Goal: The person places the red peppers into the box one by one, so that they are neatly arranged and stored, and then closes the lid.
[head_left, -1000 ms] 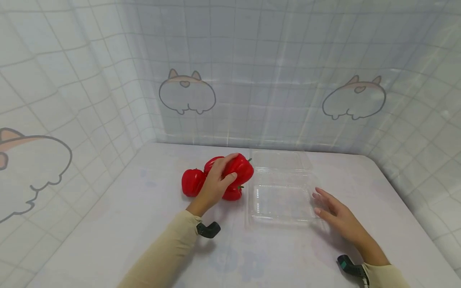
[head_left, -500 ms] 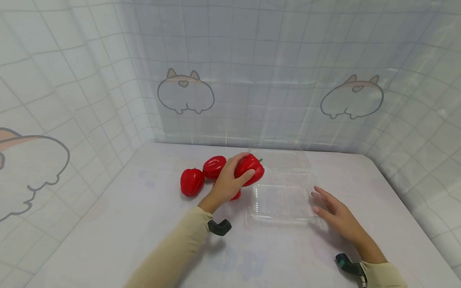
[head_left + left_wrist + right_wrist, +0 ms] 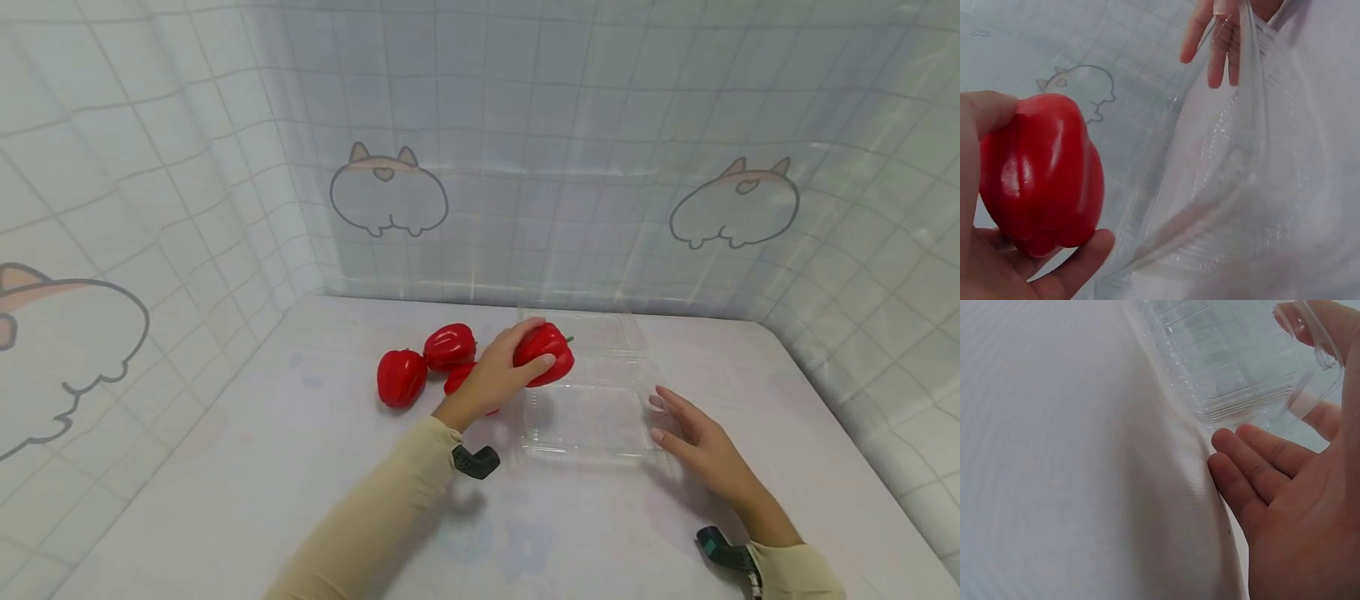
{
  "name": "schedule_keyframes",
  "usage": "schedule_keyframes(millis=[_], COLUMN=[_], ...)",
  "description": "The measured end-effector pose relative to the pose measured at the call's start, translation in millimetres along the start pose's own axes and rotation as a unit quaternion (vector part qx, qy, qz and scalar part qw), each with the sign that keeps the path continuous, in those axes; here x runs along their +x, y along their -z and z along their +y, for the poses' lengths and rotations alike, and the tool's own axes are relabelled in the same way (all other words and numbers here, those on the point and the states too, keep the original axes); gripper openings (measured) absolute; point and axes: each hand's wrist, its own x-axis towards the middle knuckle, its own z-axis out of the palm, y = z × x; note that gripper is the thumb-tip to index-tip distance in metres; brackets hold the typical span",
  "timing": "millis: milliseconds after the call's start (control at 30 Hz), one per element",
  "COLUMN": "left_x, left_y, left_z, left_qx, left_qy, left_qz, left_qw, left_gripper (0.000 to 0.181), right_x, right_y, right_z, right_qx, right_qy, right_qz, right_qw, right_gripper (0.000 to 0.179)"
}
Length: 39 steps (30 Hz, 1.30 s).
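My left hand [image 3: 491,375] grips a red bell pepper [image 3: 547,354], its green stem pointing right, over the left part of a clear plastic container [image 3: 588,454]. In the left wrist view, fingers and thumb curve round the same bell pepper [image 3: 1044,175] beside the clear wall. The container lies open, its lid [image 3: 581,332] folded back behind it. My right hand [image 3: 708,454] is at the container's right edge, fingers loosely extended. The right wrist view shows some fingertips at the clear rim [image 3: 1325,359]; how firmly they touch is unclear.
Two red bell peppers, one at the left [image 3: 401,379] and one farther back [image 3: 450,347], lie on the white table [image 3: 247,492]. Another red pepper [image 3: 459,379] is partly hidden behind my left hand. Grid-patterned curtains [image 3: 525,167] enclose the back and sides.
My left hand has carried its bell pepper rightward, away from the other peppers and over the container. The right hand has stayed almost still at the container's edge.
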Motion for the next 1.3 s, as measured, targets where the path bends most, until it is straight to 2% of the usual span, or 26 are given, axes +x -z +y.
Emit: schedule_keyframes(millis=[333,633,800,967,1067,1300], left_x=[7.5,16.2,19.6,22.8,25.5,31.7], left_y=[-10.0,-15.4,-19.5,-23.9,-27.2,-37.5], left_z=[5.3,10.6,10.8,13.3,15.3,17.7], left_qx=[-0.020,0.050,0.044,0.040,0.052,0.069], left_qy=[0.014,0.057,0.071,0.057,0.044,0.041], left_qz=[-0.035,-0.072,-0.082,-0.090,-0.095,-0.103], left_qw=[0.9991,0.9946,0.9931,0.9935,0.9931,0.9914], left_gripper=[0.072,0.081,0.081,0.078,0.077,0.080], right_x=[-0.2,0.2,-0.6,-0.3,0.9,2.2], right_y=[-1,1,0,0,0,-1], right_z=[-1,1,1,-2,-3,-1], right_qx=[0.001,0.034,0.035,0.029,0.027,0.018], right_qy=[-0.024,-0.019,-0.027,-0.033,-0.036,-0.036], right_qz=[-0.013,-0.026,-0.033,-0.034,-0.033,-0.030], right_qw=[0.9996,0.9989,0.9985,0.9984,0.9984,0.9987], right_gripper=[0.069,0.072,0.073,0.073,0.073,0.073])
